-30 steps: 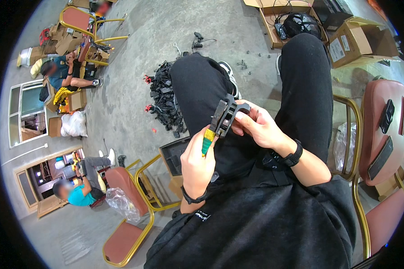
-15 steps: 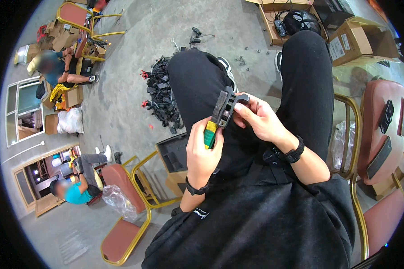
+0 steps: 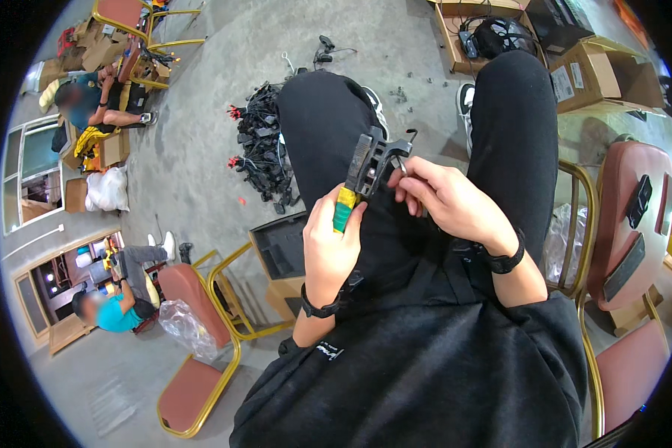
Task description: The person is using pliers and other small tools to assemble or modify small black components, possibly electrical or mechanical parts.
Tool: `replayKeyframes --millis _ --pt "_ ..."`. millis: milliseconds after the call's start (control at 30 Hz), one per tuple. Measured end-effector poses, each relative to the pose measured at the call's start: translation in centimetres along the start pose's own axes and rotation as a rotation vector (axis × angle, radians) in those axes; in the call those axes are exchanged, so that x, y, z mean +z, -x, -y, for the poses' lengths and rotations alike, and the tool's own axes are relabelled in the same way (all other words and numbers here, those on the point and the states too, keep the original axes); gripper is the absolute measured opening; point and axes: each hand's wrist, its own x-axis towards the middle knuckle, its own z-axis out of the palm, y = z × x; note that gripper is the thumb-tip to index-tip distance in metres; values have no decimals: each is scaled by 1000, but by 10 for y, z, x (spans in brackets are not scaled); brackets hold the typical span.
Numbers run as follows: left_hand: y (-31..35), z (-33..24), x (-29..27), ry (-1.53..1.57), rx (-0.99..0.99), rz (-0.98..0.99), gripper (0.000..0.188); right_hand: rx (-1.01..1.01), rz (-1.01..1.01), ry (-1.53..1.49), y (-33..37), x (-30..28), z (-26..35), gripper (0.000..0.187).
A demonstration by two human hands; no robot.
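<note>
My left hand [image 3: 328,254] is closed round the lower end of a black clamp-like device [image 3: 375,163], which is wrapped in yellow and green tape [image 3: 342,212]. The device tilts up over my lap, its forked black end towards my right hand. A dark hooked tip sticks out at its upper right. Close beside the fork, my right hand [image 3: 452,198] pinches a thin metal piece [image 3: 402,167], mostly hidden by the fingers. The piece's end points at the device; whether it touches I cannot tell.
Black parts with red-tipped cables [image 3: 261,142] lie heaped on the floor left of my knee. An open black case [image 3: 280,246] stands near my left elbow. Cardboard boxes [image 3: 586,78] sit ahead right. Chairs [image 3: 627,216] flank me. Two people [image 3: 119,310] sit at the left.
My right hand has drawn back from the device's fork, and the thin metal piece now shows at its fingertips. The left hand, still holding the device, has shifted slightly left.
</note>
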Motion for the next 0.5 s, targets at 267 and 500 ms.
replayKeyframes --millis 267,500 --pt "4 -6 5 -24 -32 -61 32 25 -128 -267 2 8 3 29" --pt "3 -5 4 -11 -82 -51 32 33 -22 -495 2 10 -2 35"
